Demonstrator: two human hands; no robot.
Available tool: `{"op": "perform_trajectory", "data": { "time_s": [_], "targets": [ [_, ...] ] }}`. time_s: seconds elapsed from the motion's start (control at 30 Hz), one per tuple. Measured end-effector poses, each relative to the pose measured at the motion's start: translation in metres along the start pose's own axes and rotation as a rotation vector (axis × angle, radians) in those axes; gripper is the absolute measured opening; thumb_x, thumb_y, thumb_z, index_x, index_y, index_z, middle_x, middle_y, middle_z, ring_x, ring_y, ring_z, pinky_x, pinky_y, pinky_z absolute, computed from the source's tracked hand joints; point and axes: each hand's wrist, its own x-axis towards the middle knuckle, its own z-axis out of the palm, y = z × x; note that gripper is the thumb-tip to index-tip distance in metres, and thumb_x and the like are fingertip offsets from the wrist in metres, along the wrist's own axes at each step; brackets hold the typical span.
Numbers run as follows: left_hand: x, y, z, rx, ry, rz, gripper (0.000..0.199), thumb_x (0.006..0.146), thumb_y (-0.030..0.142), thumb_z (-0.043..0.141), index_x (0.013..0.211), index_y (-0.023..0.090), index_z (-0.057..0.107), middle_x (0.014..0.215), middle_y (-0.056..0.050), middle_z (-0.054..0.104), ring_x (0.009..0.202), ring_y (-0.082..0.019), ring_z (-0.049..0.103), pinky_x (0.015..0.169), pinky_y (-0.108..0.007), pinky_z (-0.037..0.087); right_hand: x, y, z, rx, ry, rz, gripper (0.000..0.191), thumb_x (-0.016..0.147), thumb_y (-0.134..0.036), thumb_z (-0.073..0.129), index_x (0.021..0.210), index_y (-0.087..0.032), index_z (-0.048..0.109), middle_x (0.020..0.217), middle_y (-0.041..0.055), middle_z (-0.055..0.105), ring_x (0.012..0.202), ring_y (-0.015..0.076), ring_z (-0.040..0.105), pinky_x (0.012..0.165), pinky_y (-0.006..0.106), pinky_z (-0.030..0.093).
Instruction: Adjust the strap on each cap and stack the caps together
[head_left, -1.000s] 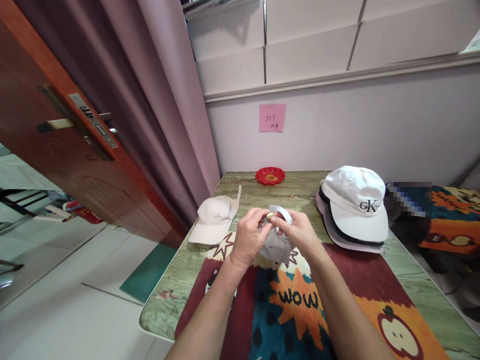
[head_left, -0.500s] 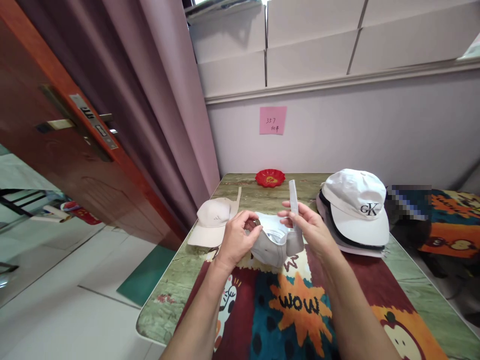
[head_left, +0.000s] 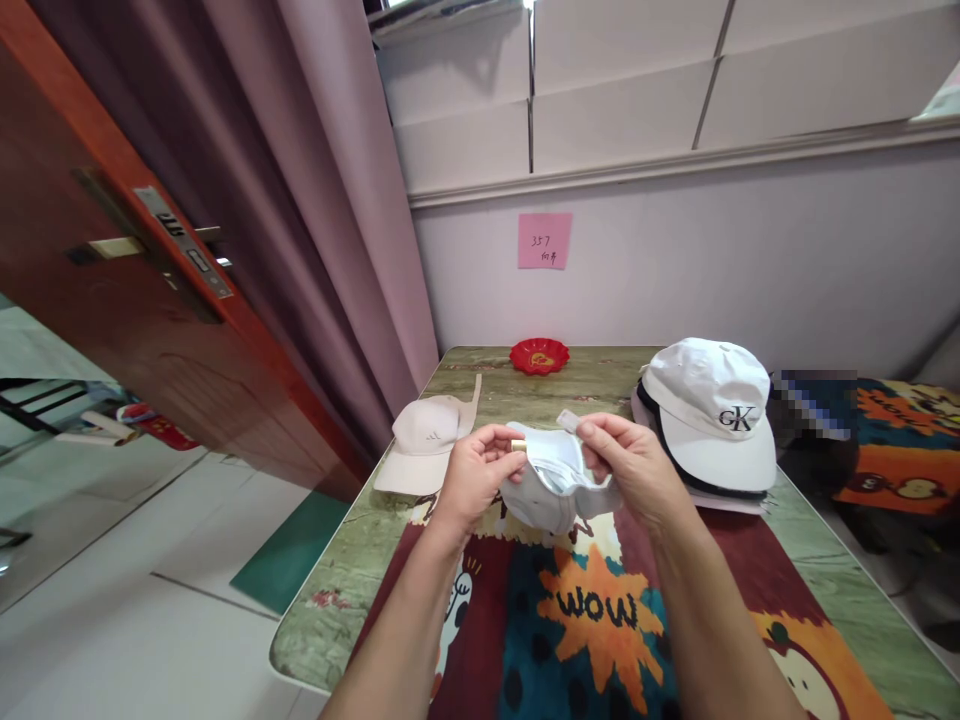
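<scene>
A light grey cap (head_left: 544, 500) is held above the patterned mat, its inside facing up. My left hand (head_left: 480, 475) pinches the cap's left strap end, where a small gold-coloured buckle (head_left: 518, 445) shows. Between the thumb and fingers of my right hand (head_left: 626, 460) is the cap's other strap (head_left: 570, 420), its tip pointing up and left. The two strap ends are apart. A cream cap (head_left: 426, 430) lies left of my left hand, its strap sticking up. To the right stands a stack of caps, topped by a white one (head_left: 701, 385) with dark letters.
A red scalloped dish (head_left: 540, 356) sits at the back of the green table (head_left: 322, 610). The patterned mat (head_left: 600, 620) lies under my forearms. A pink note (head_left: 544, 241) is on the wall. At the left are a curtain and an open wooden door (head_left: 150, 300).
The strap in my right hand has tipped from upright to leaning left and lower, and my right fingers have closed in on it. The gold-coloured buckle at my left fingertips now shows clearly.
</scene>
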Motion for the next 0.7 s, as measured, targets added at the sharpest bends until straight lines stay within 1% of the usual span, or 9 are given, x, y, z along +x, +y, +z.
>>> {"op": "perform_trajectory", "data": {
  "time_s": [0.07,0.1,0.2,0.27,0.37,0.5,0.6,0.7],
  "targets": [
    [0.004,0.001,0.002,-0.073,0.028,-0.026,0.032,0.063,0.022,0.085,0.091,0.013,0.073,0.07,-0.002,0.068,0.062,-0.013,0.062,0.058,-0.024,0.051,0.001,0.003,0.005,-0.045,-0.079,0.02,0.039,0.078,-0.055,0.076,0.071,-0.018,0.064,0.063,0.0001,0.061,0.052,0.0095,0.047,0.05,0.023,0.037],
    [0.006,0.001,0.002,-0.103,0.039,-0.035,0.033,0.062,0.022,0.085,0.091,0.013,0.073,0.07,-0.002,0.069,0.062,-0.013,0.063,0.059,-0.023,0.051,0.002,0.006,0.007,-0.059,-0.106,0.031,0.04,0.08,-0.055,0.074,0.069,-0.018,0.061,0.064,0.0,0.061,0.052,0.0094,0.047,0.05,0.023,0.037],
    [0.01,0.003,0.003,-0.171,0.061,-0.049,0.036,0.06,0.019,0.087,0.093,0.011,0.076,0.074,-0.003,0.072,0.063,-0.011,0.064,0.063,-0.02,0.052,0.006,0.018,0.015,-0.09,-0.136,0.062,0.039,0.083,-0.055,0.067,0.069,-0.02,0.055,0.06,-0.0029,0.056,0.047,0.0081,0.038,0.046,0.023,0.029],
    [0.011,0.001,0.003,-0.217,0.083,-0.054,0.037,0.059,0.018,0.088,0.094,0.011,0.078,0.079,-0.004,0.075,0.064,-0.009,0.065,0.065,-0.019,0.053,0.009,0.026,0.02,-0.125,-0.144,0.058,0.039,0.084,-0.054,0.065,0.069,-0.02,0.055,0.059,-0.0034,0.054,0.047,0.0082,0.035,0.046,0.023,0.026],
    [0.01,-0.007,0.004,-0.316,0.136,-0.097,0.033,0.062,0.016,0.087,0.093,0.011,0.079,0.081,-0.005,0.076,0.066,-0.009,0.066,0.068,-0.019,0.055,0.013,0.037,0.023,-0.186,-0.117,-0.003,0.038,0.087,-0.053,0.063,0.069,-0.02,0.057,0.06,-0.0024,0.056,0.051,0.0096,0.039,0.049,0.024,0.029],
    [0.008,-0.018,0.009,-0.444,0.165,-0.153,0.022,0.068,0.013,0.083,0.089,0.01,0.079,0.088,-0.009,0.077,0.072,-0.013,0.071,0.077,-0.025,0.059,0.015,0.041,0.02,-0.259,-0.045,-0.075,0.035,0.087,-0.053,0.063,0.08,-0.019,0.065,0.06,-0.002,0.058,0.054,0.0116,0.044,0.053,0.024,0.032],
    [0.008,-0.021,0.01,-0.459,0.173,-0.161,0.018,0.073,0.01,0.079,0.09,0.009,0.078,0.091,-0.01,0.077,0.072,-0.014,0.072,0.078,-0.026,0.06,0.015,0.041,0.017,-0.39,0.01,-0.122,0.034,0.088,-0.053,0.062,0.084,-0.019,0.069,0.06,-0.0014,0.061,0.053,0.012,0.047,0.054,0.025,0.035],
    [0.008,-0.02,0.01,-0.443,0.176,-0.164,0.015,0.077,0.009,0.076,0.092,0.008,0.078,0.091,-0.011,0.077,0.072,-0.014,0.073,0.077,-0.026,0.061,0.017,0.046,0.016,-0.442,0.019,-0.134,0.033,0.09,-0.05,0.061,0.082,-0.019,0.069,0.072,0.002,0.07,0.055,0.013,0.056,0.058,0.025,0.042]
  ]
}}
